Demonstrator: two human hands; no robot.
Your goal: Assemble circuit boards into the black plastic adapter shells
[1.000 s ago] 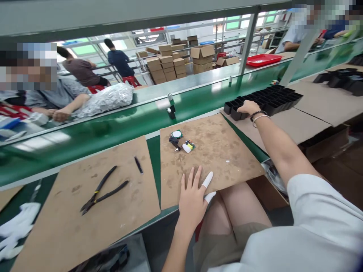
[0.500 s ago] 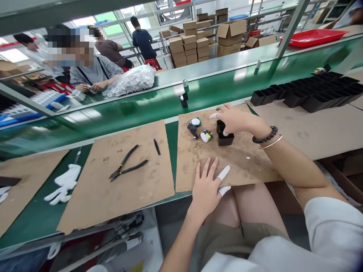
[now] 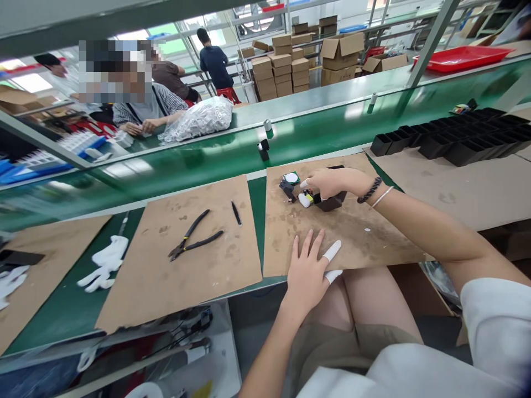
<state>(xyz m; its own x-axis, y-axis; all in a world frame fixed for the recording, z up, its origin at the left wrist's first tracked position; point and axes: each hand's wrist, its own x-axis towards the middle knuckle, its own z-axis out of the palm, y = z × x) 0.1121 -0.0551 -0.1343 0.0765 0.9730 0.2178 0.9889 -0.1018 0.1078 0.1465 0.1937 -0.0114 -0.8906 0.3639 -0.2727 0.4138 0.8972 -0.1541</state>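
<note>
While the right hand (image 3: 332,181) has fingers (image 3: 305,183) half bent at the circuit board (image 3: 306,198) and over the black box (image 3: 332,205) on the cardboard (image 3: 280,240), any grip hidden, and the left hand (image 3: 306,276) lies spread, empty, a stray knuckle could tip the box or skid the board.

Bright rm: windows (image 3: 176,47) back L, grey metal frame (image 3: 103,22) overhead, light glare on green surface (image 3: 199,157), cardboard boxes (image 3: 280,74) stacked at rear, grey flr (image 3: 257,318) below.
</note>
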